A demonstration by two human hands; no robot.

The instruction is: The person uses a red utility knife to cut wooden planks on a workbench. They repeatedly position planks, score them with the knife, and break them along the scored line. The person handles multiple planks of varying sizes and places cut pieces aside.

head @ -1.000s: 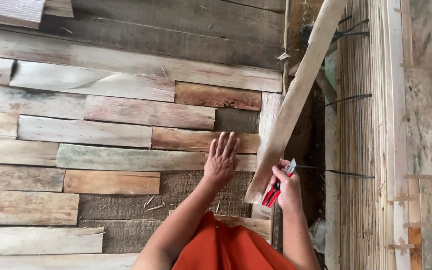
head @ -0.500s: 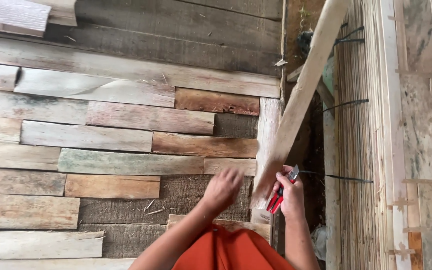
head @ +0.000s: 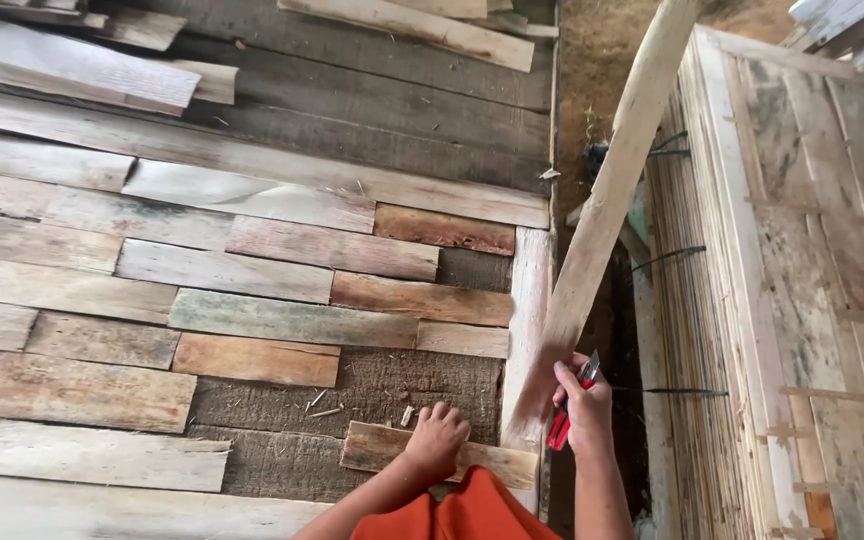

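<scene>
Many weathered planks (head: 252, 270) lie side by side under you, filling most of the view, with a stack of thin slats (head: 752, 300) off to your right. Between them a long pale board (head: 602, 220) leans up at a slant. Down near you, a short plank (head: 372, 445) rests flat at the bottom edge of the patchwork. Your left hand (head: 437, 438) presses on it, fingers curled down. Your right hand (head: 584, 405) is clenched around red-handled pliers (head: 564, 420), just beside the leaning board's foot.
</scene>
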